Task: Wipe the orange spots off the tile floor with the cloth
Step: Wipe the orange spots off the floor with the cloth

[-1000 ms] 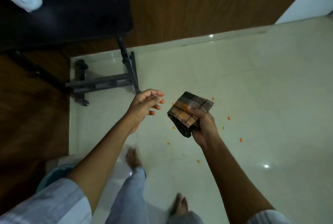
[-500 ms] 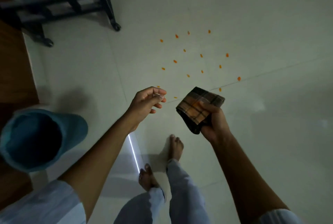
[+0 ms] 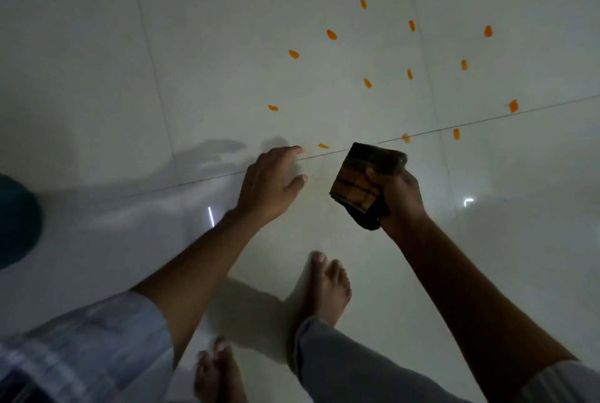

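Several orange spots [image 3: 331, 34] are scattered over the pale tile floor [image 3: 227, 29] in the upper middle and right of the head view. My right hand [image 3: 397, 198] grips a folded brown-and-orange plaid cloth [image 3: 360, 182] above the floor, just below the nearest spots. My left hand [image 3: 271, 183] hovers to the left of the cloth, palm down, fingers loosely spread and holding nothing. One small spot [image 3: 323, 146] lies between the two hands.
A blue bucket [image 3: 16, 221] sits at the left edge. My two bare feet [image 3: 328, 285] stand on the tiles below the hands. Dark grout lines cross the floor under the hands.
The view has dropped lower and closer to the floor, so the spots look larger and the black stand has left the frame. My left hand has turned palm down and spread.
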